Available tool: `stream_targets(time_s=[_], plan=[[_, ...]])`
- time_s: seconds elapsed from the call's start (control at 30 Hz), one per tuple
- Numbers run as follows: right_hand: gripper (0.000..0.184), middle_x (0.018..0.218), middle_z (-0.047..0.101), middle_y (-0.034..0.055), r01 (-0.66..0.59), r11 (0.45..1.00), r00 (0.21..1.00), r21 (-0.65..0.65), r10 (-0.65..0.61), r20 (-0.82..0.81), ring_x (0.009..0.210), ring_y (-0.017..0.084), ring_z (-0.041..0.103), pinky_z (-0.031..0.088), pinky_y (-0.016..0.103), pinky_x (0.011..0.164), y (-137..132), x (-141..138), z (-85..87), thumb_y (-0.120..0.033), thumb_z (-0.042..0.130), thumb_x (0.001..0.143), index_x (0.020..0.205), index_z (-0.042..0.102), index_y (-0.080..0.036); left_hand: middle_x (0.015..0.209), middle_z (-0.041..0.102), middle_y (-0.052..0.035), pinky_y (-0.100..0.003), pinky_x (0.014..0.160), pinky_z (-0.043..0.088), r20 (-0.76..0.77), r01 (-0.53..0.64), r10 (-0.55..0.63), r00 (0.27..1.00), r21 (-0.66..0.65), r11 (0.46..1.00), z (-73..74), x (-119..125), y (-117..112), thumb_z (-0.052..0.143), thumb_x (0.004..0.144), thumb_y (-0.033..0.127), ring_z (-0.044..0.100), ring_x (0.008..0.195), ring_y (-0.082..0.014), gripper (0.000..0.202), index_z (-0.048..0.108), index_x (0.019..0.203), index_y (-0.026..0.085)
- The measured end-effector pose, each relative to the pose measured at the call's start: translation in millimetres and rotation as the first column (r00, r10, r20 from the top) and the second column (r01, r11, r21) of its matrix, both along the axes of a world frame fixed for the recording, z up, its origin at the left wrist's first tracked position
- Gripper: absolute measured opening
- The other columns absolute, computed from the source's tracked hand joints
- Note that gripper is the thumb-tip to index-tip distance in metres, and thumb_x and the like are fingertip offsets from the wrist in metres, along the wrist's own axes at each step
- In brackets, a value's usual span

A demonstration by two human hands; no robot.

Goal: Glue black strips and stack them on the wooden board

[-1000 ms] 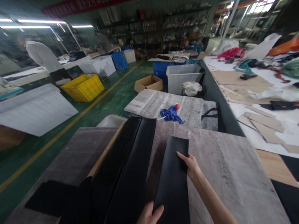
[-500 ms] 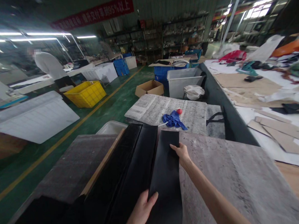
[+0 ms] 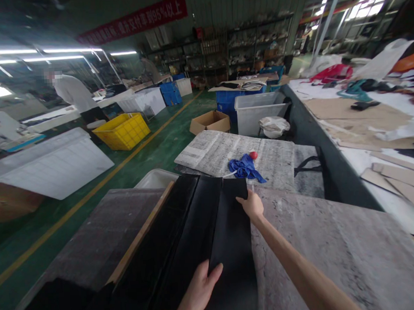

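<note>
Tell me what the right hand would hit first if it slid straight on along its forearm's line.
Probably the crumpled blue cloth on the grey marbled board just beyond. The right hand grips the far corner of the long black strip. Depth is unclear.

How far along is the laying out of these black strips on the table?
Two black strips already lie side by side. The third strip is in hand: right hand at its far corner, left hand at its near edge. Left: probably settling it flush and letting go.

Both hands rest on a black strip (image 3: 232, 237): left hand (image 3: 200, 292) near, right hand (image 3: 253, 206) at its far edge.
</note>
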State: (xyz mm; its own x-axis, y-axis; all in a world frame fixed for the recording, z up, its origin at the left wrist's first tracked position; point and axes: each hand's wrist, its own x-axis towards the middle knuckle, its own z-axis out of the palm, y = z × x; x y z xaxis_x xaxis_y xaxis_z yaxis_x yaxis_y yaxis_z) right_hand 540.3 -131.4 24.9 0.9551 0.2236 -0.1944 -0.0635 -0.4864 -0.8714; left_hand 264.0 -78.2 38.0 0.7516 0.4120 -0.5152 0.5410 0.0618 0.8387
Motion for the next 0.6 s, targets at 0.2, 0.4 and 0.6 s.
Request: stream_targets(time_s=[0.2, 0.4, 0.6], plan=[[0.041, 0.102, 0.072, 0.0127, -0.052, 0.954, 0.988, -0.296, 0.092, 0.125, 0.103, 0.03, 0.069, 0.05, 0.038, 0.087, 0.0, -1.1, 6.9, -0.027, 0.077, 0.076, 0.114, 0.065, -0.025, 0.133, 0.065, -0.013, -0.041, 0.115, 0.036, -0.031, -0.031, 0.031, 0.999, -0.009, 0.999, -10.5, 5.0, 0.6, 0.061, 0.078, 0.069, 0.051, 0.134, -0.0349, 0.074, 0.064, 0.125, 0.011], [0.047, 0.104, 0.071, 0.0138, -0.104, 0.886, 0.956, -0.451, 0.215, 0.201, 0.102, 0.03, 0.068, 0.049, 0.039, 0.083, -2.5, -7.1, 8.8, -0.031, 0.066, 0.089, 0.133, 0.054, -0.021, 0.133, 0.065, -0.0149, -0.042, 0.117, 0.034, -0.077, -0.098, 0.099, 0.992, 0.014, 0.995, -14.0, 6.0, -0.3, 0.068, 0.072, 0.067, 0.049, 0.136, -0.0364, 0.076, 0.066, 0.123, 0.01], [0.065, 0.126, 0.064, 0.0138, -0.068, 0.849, 0.88, -0.523, 0.298, 0.37, 0.116, 0.03, 0.058, 0.048, 0.035, 0.084, -7.2, -8.3, 2.2, -0.031, 0.066, 0.089, 0.147, 0.038, -0.02, 0.125, 0.07, -0.0138, -0.04, 0.113, 0.038, -0.066, -0.044, 0.048, 0.997, 0.065, 0.997, -6.2, 8.8, -1.7, 0.064, 0.077, 0.064, 0.056, 0.128, -0.0344, 0.067, 0.068, 0.117, 0.011]])
